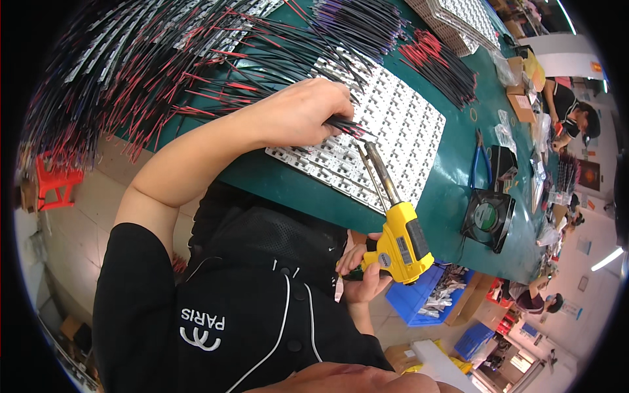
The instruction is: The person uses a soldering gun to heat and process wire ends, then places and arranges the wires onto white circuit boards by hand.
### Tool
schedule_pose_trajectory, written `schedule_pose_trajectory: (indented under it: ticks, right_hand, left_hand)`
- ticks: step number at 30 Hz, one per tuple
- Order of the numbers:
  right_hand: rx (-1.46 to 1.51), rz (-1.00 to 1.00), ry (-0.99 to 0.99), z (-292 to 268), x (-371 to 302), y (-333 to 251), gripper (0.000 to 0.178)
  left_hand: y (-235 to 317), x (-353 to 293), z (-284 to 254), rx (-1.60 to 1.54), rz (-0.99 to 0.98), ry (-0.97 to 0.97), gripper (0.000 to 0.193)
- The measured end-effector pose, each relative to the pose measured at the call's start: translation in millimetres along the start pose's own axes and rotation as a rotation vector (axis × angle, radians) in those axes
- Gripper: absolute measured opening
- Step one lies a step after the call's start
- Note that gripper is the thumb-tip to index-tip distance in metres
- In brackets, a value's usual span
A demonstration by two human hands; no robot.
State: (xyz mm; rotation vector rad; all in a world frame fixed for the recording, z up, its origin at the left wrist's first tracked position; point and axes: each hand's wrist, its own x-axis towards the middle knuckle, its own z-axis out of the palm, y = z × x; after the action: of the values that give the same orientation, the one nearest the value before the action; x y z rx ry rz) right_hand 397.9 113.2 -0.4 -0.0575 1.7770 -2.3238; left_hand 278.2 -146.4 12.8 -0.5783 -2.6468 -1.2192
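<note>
My left hand (304, 112) is closed around a small bunch of black wires (344, 126) with red among their ends. It hovers over a white circuit board panel (414, 141) set with rows of small metal parts. In my right hand (363, 270), at the table's near edge, is a yellow soldering gun (401, 243). Its long barrel points away from me. The tip is close to the wire ends and the panel; whether it touches them I cannot tell. Many black and red wires (262, 85) fan out beyond and left of my left hand.
On the green table (452, 190) lie a wire bundle (438, 69), blue-handled pliers (481, 164) and a black fan (488, 219). Stacked white panels (458, 23) stand at the back. A blue bin (409, 306) sits below the right side. Other people (570, 114) work at the right.
</note>
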Motion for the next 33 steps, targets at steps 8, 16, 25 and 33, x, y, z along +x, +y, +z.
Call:
schedule_pose_trajectory:
  ticks: [8, 16, 25, 33]
  right_hand:
    - [0.025, 0.003, 0.019, -2, 0, 3, 0.057]
    - [0.018, 0.006, 0.033, -4, -1, -1, 0.055]
    - [0.053, 0.079, -0.027, -6, 0, 1, 0.045]
    - [0.114, 0.104, -0.041, -7, 0, 4, 0.035]
  left_hand:
    - [7, 7, -48, -0.092, 0.042, 0.191, 0.011]
    - [6, 3, 4, 0.022, -0.035, -0.083, 0.018]
    - [5, 4, 6, 0.049, -0.081, -0.058, 0.016]
    - [2, 4, 11, 0.069, -0.102, -0.029, 0.017]
